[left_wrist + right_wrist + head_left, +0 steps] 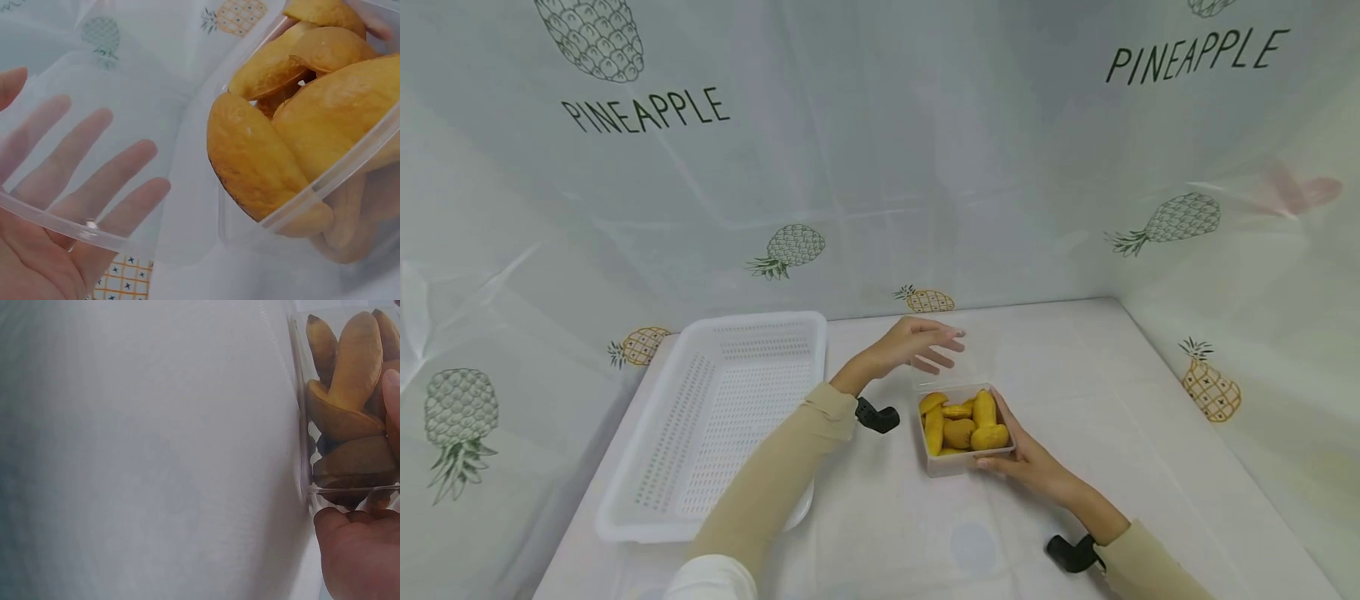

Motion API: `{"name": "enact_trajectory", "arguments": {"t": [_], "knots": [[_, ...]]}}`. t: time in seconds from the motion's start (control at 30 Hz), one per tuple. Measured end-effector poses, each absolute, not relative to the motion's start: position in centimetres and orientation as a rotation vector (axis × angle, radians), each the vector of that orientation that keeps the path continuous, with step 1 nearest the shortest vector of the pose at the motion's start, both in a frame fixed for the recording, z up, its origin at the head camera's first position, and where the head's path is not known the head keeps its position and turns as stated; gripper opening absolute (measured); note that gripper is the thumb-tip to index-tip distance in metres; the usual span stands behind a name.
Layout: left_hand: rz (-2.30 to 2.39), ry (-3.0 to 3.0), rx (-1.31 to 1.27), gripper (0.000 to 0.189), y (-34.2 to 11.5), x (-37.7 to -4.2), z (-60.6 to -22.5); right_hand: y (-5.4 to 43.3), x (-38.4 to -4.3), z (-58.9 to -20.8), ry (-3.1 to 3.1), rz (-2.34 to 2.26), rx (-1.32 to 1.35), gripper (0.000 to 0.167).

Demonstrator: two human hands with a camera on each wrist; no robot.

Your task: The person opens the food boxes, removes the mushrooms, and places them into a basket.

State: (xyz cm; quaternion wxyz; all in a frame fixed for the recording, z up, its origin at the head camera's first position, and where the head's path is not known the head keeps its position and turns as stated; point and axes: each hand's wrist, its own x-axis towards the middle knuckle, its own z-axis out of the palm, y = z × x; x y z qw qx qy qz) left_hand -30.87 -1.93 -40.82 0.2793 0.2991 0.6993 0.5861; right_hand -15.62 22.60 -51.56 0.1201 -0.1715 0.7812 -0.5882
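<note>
A clear plastic box (953, 465) stands on the table, filled with several yellow mushrooms (957, 432). Its transparent lid (140, 81) is raised at the far side, hinged to the box. My left hand (917, 343) is at the lid, its fingers (125, 165) spread and nearly straight, seen through the clear plastic. Whether they touch the lid I cannot tell. My right hand (1028, 457) grips the box at its near right corner, thumb along the front wall and fingers on the right side. In the right wrist view, mushrooms (356, 362) show through the box.
To the left lies a large white perforated basket (625, 521), partly covered by my left sleeve (775, 475). A pale cloth covers the table (887, 533). Curtains (880, 167) printed with pineapples hang behind and at both sides. Each wrist carries a black camera (877, 416).
</note>
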Motion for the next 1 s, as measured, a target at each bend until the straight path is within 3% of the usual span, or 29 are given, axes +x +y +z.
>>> {"name": "enact_trajectory", "arguments": {"t": [0.7,1.0], "knots": [[1.793,1.880,0.481,0.044,-1.4,-32.5,-43.0,22.5,-15.7,-51.7,2.300,-1.721,-0.500,0.102],[1.875,1.842,0.356,0.058,-1.5,-33.1,-44.5,22.6,-15.7,-51.6,2.285,-1.706,-0.490,0.101]]}}
